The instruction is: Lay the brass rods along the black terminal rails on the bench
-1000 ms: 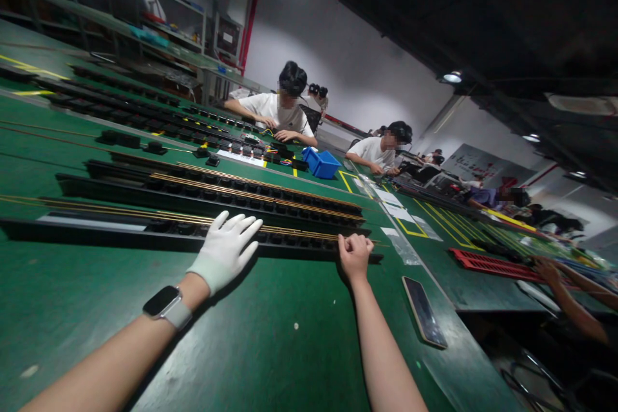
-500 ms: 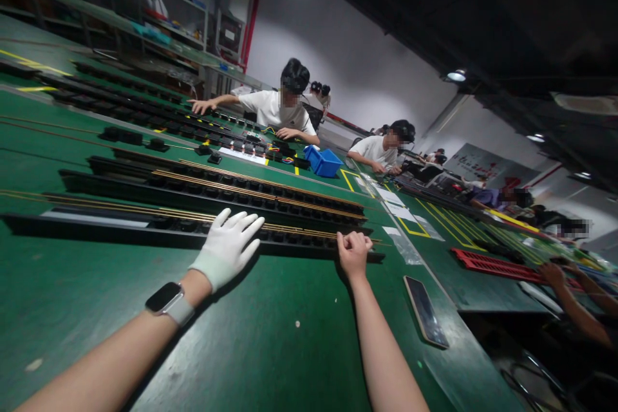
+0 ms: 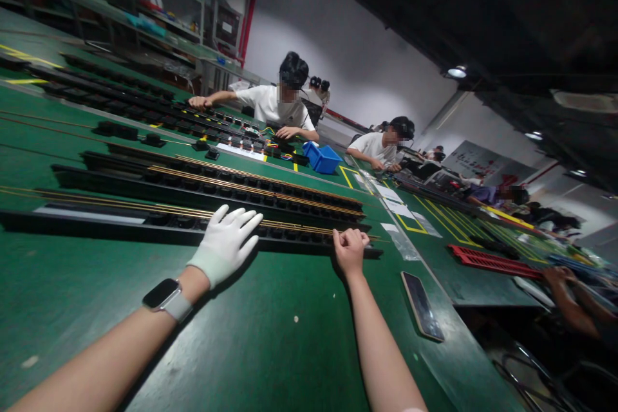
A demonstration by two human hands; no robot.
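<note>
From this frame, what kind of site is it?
Most likely an electronics assembly floor. Long green benches marked with yellow tape carry rows of long black socket strips fitted with brass rails. Several seated people work along the same line, with a blue parts bin between them.

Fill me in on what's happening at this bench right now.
A person leans over a green table. The gloved left hand lies flat on the nearest long black strip, while the bare right hand, closed in a fist, presses near its end. A phone lies to the right. Co-workers handle similar strips farther along.
</note>
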